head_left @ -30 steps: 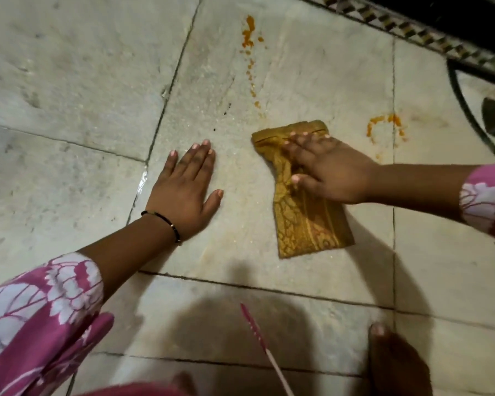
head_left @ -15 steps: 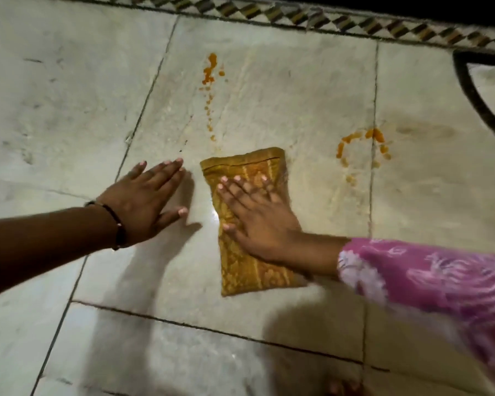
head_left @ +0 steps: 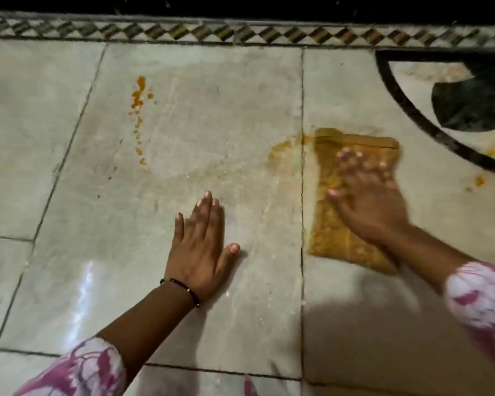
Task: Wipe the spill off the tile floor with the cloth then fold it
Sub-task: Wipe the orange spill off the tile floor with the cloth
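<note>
A folded yellow-brown cloth [head_left: 335, 241] lies flat on the pale tile floor at the right. My right hand [head_left: 369, 201] presses down on it with fingers spread, blurred by motion. A smeared orange patch [head_left: 283, 150] sits just left of the cloth's top edge. A line of orange drops [head_left: 139, 110] runs down the tile farther left. A small orange spot [head_left: 479, 181] lies right of the cloth. My left hand [head_left: 199, 250] rests flat on the floor, palm down, fingers together, holding nothing.
A patterned mosaic border [head_left: 240, 32] runs along the far edge of the floor, with darkness beyond. A black curved inlay [head_left: 406, 110] marks the tile at the right. Dark grout lines [head_left: 302, 195] cross the floor. Pink patterned sleeves cover both forearms.
My right hand has slid the cloth to the right, over the orange spill near the grout line, leaving a smear behind. My left hand stays flat on the floor.
</note>
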Tool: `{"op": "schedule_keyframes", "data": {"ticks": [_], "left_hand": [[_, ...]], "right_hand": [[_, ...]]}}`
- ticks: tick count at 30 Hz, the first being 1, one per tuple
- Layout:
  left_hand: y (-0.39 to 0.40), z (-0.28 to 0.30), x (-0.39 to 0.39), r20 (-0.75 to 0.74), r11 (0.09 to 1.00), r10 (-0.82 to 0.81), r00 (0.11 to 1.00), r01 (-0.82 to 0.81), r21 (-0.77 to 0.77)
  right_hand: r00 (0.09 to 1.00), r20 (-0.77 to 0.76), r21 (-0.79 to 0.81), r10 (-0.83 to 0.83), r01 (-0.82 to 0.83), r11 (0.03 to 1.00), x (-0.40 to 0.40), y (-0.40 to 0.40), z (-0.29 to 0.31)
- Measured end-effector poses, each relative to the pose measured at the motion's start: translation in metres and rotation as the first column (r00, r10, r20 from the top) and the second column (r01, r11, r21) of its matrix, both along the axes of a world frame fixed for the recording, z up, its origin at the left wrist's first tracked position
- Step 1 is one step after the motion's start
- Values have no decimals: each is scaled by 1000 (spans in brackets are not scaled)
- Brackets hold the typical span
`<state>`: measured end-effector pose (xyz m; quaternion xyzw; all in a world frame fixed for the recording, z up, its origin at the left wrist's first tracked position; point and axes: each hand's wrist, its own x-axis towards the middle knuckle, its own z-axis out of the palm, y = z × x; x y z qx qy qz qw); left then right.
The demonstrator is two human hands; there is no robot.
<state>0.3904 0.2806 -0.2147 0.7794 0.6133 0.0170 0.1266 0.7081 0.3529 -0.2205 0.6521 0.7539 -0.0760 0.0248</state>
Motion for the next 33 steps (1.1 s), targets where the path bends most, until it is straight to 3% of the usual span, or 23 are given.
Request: {"op": "schedule_keyframes", "data": {"ticks": [4, 9, 13, 16, 18, 21, 27, 30, 33], "left_hand": [[14, -17, 8, -57, 999, 45, 997, -44, 19], [14, -18, 12, -55, 997, 77, 996, -76, 19], [14, -18, 13, -65, 996, 90, 994, -89, 7], [15, -18, 13, -84, 996, 94, 992, -94, 4], [15, -18, 13, -97, 996, 90, 991, -91, -4], [16, -17, 14, -85, 996, 89, 992, -89, 0], [15, -16, 16, -67, 995, 102, 993, -102, 11], [14, -16, 19, -75, 993, 119, 990, -119, 4], [16, -15, 19, -78, 992, 123, 989, -123, 5]], "right_hand": [[972, 43, 2, -231, 231, 973, 59, -2, 5], [921, 33, -34, -388, 389, 921, 3, 55, 4], [998, -8, -59, -60, 59, 997, -89, 83, 6], [967, -20, -53, 253, -254, 966, -155, 66, 4], [937, -33, -36, 347, -348, 937, -163, 57, 0], [945, -35, -9, 326, -326, 945, -129, 69, 0], [1000, -6, -35, -15, 15, 999, -12, 38, 6], [1000, 30, -49, 4, -2, 999, -36, -9, 4], [983, -13, 5, 184, -184, 983, -106, -32, -2]]}}
